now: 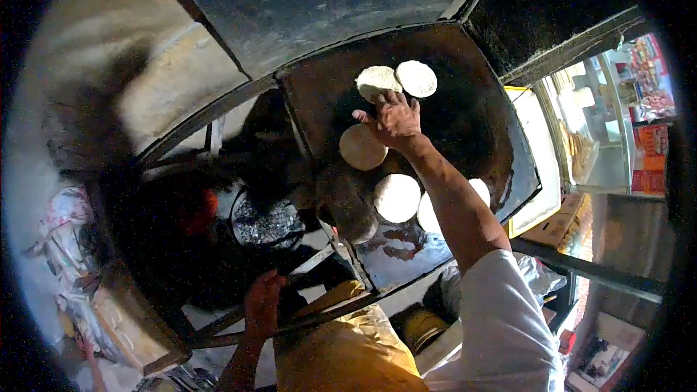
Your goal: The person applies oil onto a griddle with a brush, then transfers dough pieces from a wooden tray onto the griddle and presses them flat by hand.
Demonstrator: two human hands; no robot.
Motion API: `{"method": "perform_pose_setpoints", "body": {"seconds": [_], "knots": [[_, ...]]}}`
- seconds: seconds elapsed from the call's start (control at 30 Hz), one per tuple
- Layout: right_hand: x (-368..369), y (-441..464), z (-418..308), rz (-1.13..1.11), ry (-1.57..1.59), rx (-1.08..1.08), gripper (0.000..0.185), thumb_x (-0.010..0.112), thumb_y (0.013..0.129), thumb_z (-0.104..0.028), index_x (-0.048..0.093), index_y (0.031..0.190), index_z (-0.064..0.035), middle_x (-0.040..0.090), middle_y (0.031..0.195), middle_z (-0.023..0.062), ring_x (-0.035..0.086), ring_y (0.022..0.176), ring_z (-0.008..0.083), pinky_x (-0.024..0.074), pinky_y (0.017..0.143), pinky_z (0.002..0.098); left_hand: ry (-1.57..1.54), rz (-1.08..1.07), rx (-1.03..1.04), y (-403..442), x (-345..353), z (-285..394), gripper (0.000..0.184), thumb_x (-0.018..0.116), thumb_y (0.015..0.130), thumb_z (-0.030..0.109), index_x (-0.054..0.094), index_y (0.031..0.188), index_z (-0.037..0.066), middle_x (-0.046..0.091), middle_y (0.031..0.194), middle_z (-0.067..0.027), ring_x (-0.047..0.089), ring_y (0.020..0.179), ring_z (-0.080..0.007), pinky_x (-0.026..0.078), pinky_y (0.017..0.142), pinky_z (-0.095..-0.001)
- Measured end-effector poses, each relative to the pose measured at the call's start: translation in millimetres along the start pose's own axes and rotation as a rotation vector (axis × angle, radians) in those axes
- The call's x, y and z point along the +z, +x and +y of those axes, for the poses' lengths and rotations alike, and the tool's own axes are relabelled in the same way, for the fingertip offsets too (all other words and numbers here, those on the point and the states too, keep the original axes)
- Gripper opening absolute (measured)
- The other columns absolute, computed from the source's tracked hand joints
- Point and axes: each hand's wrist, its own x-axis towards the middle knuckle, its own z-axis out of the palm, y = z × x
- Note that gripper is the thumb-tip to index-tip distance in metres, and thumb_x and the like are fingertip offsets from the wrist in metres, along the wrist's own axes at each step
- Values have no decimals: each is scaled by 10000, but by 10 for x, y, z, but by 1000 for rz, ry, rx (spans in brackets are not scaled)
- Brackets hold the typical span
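Note:
Round flatbreads lie on a dark griddle (457, 127). My right hand (396, 120) reaches across it, fingertips at the lower edge of a pale flatbread (377, 81), thumb and fingers apart. Touching that one on the right is another pale flatbread (417, 78). Just below my right hand's thumb lies a browner flatbread (363, 148). Nearer to me are a white flatbread (397, 198) and others partly hidden under my right forearm. My left hand (265, 301) hangs in shadow beside the griddle's near left side, fingers curled; whether it holds anything is hidden.
Left of the griddle, a round container (267, 219) with grey-white contents stands in a dark space behind a metal frame. A dark panel (327, 0) rises behind the griddle. Glass shelves (595, 116) with goods stand at the right. A yellow cloth (348, 352) covers my front.

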Motion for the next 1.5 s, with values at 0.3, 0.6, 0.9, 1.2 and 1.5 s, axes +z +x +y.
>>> {"method": "perform_pose_setpoints", "body": {"seconds": [0.3, 0.6, 0.9, 1.2, 1.5], "knots": [[-96, 47, 419, 66, 18, 216, 885, 493, 921, -761, 436, 1519, -111, 442, 1535, 161, 446, 1408, 359, 276, 1162, 604, -450, -89, 202, -3, -356, -645, 526, 589, 1052, 294, 493, 1453, -32, 632, 1353, -173, 600, 1264, -280, 469, 1099, -444], [-392, -336, -800, 295, 314, 39, 900, 454, 979, -697, 296, 1577, -42, 381, 1570, 200, 380, 1444, 384, 276, 1170, 645, -209, 90, 114, -392, -636, -581, 577, 695, 976, 328, 554, 1396, -42, 644, 1302, -166, 626, 1207, -312, 480, 1094, -469], [-554, -2320, -3982, 130, 769, -432, 645, 716, 941, -324, 491, 1453, -4, 523, 1418, 282, 529, 1260, 465, 428, 1088, 509, -155, 217, 189, -1250, -2272, -826, 425, 606, 1040, 261, 561, 1414, 64, 703, 1198, -85, 654, 1056, -185, 525, 935, -337], [-226, -3489, -6734, -293, 669, -960, 481, 767, 893, -148, 582, 1326, -52, 587, 1317, 222, 580, 1199, 427, 511, 984, 481, 221, 649, 84, -2674, -5095, -2210, 344, 609, 983, 200, 601, 1298, 62, 683, 1114, -127, 643, 1031, -285, 522, 940, -412], [-126, -2700, -8032, -200, 266, -1201, 459, 782, 861, -215, 619, 1228, 8, 600, 1221, 245, 606, 1126, 442, 529, 919, 498, 760, 808, 310, -2576, -6216, -1635, 313, 618, 916, 159, 635, 1205, 39, 654, 1143, -198, 617, 1125, -395, 499, 1011, -506]]}}
